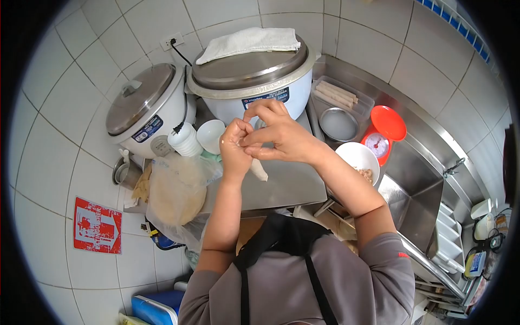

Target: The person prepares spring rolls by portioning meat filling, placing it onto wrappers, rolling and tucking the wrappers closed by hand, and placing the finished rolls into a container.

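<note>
My left hand (236, 146) is raised over the steel worktop (292, 187), its fingers curled closed. Against its thumb side, my right hand (272, 132) presses bent fingertips together; a small whitish bit shows where the two hands meet. What they hold, if anything, I cannot make out. Beneath the hands, a pale rolled piece (259, 170) lies on the worktop, partly covered by them. Close to my right forearm, a white bowl (353, 153) contains pinkish-brown chopped filling (366, 175). Left of my left forearm is a clear plastic bag (168, 179) with a stack of round, pale sheets.
Two large rice cookers (149, 103) line the back, one topped by a folded white cloth (249, 43). Right of them are a plastic box (346, 93) of pale rolls, a round metal pan (339, 124), a red scale (382, 138) and a sink (414, 184). White cups (184, 140) stand left.
</note>
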Available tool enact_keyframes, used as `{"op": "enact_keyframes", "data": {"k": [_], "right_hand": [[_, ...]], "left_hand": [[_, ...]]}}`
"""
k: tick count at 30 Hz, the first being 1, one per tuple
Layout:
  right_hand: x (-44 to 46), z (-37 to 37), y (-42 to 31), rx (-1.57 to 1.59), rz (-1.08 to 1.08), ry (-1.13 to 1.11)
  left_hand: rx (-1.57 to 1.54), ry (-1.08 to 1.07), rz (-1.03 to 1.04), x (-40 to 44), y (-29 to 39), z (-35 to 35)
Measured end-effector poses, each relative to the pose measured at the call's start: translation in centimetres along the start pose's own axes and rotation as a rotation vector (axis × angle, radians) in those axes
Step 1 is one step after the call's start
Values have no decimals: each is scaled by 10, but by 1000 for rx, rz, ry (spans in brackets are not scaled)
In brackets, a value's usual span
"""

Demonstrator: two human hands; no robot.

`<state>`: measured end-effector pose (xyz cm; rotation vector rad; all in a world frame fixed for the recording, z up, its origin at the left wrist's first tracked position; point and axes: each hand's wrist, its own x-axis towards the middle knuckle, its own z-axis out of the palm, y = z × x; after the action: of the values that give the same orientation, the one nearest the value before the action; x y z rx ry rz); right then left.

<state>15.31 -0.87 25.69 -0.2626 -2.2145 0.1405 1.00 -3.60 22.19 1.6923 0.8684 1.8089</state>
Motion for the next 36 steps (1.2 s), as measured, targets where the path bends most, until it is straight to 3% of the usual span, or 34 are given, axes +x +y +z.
{"op": "enact_keyframes", "data": {"k": [3, 6, 9, 13, 16, 19, 22, 25, 29, 32, 35, 36], "right_hand": [[1, 3, -1, -21, 27, -37], [-12, 11, 9, 185, 141, 14], [-48, 41, 25, 609, 592, 298], [-121, 86, 25, 655, 867, -355], [-141, 83, 43, 607, 942, -454], [-153, 79, 61, 274, 961, -443], [-171, 90, 66, -35, 866, -574], [-188, 98, 63, -314, 761, -565], [-200, 104, 44, -422, 717, -374], [-213, 122, 43, -485, 629, -351], [-212, 133, 64, -524, 664, -321], [-209, 129, 68, -537, 672, -295]], "left_hand": [[-82, -26, -117, 0, -9, -6], [-76, -55, -153, 3, -5, -4], [-319, 45, -304, 3, -21, -10], [-444, 155, -339, -13, -61, -25], [-727, 402, -390, -30, -85, -25], [-754, 597, -637, -58, -110, -39], [-421, 430, -692, -111, -184, -50], [330, 51, -524, -131, -163, -43], [1138, -392, 49, -148, -140, -39], [1113, -417, 9, -157, -155, -36], [1011, -465, -259, -137, -181, -37], [1049, -476, -233, -136, -177, -36]]}}
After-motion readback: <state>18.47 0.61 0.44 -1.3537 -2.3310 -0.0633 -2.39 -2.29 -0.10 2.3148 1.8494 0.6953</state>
